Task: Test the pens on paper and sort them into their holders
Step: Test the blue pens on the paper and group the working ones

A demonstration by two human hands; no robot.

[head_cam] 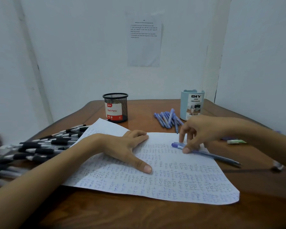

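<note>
A sheet of paper [172, 179] covered in blue test scribbles lies in the middle of the wooden table. My left hand [122, 146] rests flat on its upper left part, fingers straight. A blue capped pen [213, 156] lies on the paper's right edge. My right hand [203, 129] pinches it near the cap between thumb and fingertips. A black mesh holder [116, 107] labelled "Ball Pens" stands behind the paper. A light blue desk organizer [191, 104] stands at the back right. No pens show above either rim.
Several black-grip pens [40, 149] lie piled on the table's left. Several blue pens [168, 119] lie beside the light blue organizer. A small green-and-white object [236, 141] lies under my right forearm. A printed sheet [144, 40] hangs on the wall.
</note>
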